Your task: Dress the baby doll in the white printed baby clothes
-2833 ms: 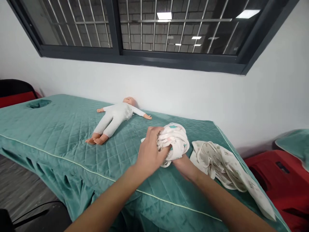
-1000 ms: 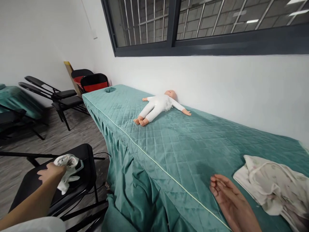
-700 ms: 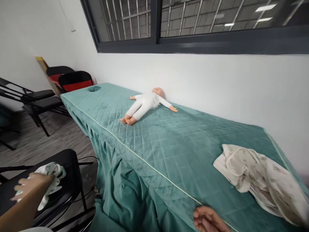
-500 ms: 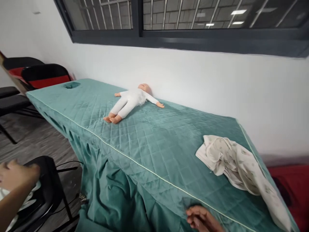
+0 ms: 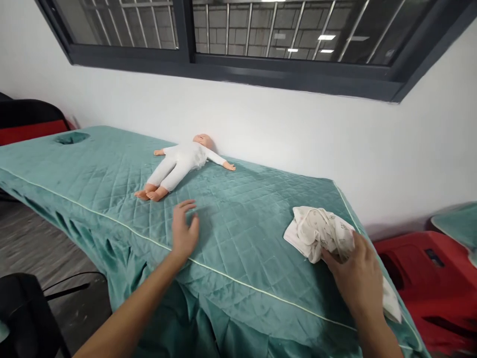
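Note:
A baby doll in a white suit lies on its back near the wall on a green quilted bed. My left hand hovers open over the bed cover, a short way from the doll's feet, holding nothing. A crumpled cream patterned cloth lies at the bed's right end. My right hand rests on that cloth, with its fingers curled into the fabric.
A black chair stands at the lower left beside the bed. A red bed with a green cover stands to the right. The wall and a barred window run behind the bed.
My left hand left the small cloth on the black chair and came back over the bed, open. My right hand rose from the bed's edge onto the cream cloth. The view swung right.

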Demonstrator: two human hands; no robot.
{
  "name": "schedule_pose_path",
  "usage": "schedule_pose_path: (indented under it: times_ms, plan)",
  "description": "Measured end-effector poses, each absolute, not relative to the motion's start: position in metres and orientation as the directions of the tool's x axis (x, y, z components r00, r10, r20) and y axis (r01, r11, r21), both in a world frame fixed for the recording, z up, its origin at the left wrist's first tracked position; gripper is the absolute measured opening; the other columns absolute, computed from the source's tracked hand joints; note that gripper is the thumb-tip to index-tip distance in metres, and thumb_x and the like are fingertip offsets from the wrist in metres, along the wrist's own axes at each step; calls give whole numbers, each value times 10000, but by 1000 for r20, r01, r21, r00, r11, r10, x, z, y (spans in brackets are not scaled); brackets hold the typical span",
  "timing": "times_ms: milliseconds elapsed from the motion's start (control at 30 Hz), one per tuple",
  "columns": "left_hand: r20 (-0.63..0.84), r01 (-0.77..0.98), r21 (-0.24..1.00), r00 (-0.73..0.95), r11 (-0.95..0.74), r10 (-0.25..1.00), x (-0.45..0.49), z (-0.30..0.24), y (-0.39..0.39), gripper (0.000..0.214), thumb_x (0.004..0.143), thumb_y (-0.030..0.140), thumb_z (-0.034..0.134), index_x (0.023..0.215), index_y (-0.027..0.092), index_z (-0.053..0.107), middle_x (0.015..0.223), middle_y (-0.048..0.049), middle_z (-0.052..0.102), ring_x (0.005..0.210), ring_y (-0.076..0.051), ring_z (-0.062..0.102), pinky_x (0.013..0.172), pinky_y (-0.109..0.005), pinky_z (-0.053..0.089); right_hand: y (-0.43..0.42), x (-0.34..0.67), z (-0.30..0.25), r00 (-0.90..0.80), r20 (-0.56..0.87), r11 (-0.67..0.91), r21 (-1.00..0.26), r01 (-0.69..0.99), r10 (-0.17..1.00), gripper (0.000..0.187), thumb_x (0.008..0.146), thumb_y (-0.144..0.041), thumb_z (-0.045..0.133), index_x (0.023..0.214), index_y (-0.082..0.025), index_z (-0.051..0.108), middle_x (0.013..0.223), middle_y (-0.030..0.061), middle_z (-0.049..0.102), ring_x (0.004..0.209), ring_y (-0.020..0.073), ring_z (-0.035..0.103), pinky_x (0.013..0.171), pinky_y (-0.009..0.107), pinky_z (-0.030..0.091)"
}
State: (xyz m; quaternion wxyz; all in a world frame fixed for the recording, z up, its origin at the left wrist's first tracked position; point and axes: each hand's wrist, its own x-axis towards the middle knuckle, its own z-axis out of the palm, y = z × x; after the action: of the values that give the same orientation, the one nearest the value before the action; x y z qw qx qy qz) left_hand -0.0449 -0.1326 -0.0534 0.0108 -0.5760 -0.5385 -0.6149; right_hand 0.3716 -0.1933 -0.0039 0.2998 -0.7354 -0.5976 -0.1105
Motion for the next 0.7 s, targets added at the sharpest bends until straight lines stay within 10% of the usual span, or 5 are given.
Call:
schedule_pose_path:
  times_ms: [100,267,500,700]
  plan:
    - [459,473,810,-146,-345,876,-13,-57,-107,230,846,218,539,1045,224,653,1164,-87,675,1114,-247,613,1018,-427,451,-181,392,-7,328,333,-240,-278,930,884,778,834,-637,505,1474,-203,419,1316,188,607,1135,417,613,845,528,509]
    - [289,447,873,-148,-197,946,15,-62,-78,218,836,234,561,1013,233,689,1094,-78,722,1057,-261,651,988,-439,459,-161,398,15,391,198,-280,-426,860,899,570,832,-508,525,1346,-265,556,1155,121,701,1029,360,664,812,468,510]
    - [267,120,948,210,-296,941,47,-42,-71,505,876,404,644,1351,260,552,1394,-93,600,1266,-259,569,1091,-428,412,-118,312,55,158,349,149,-706,692,924,467,781,-356,611,1230,-230,648,1196,60,688,1065,261,643,953,390,482]
    - [241,-253,939,6,-231,971,34,-43,-80,669,798,416,745,1399,237,513,1477,-85,531,1359,-286,488,1119,-385,399,-76,246,78,-181,330,375,-761,530,926,448,829,-323,638,1271,-254,623,1277,42,662,1118,250,631,967,385,495]
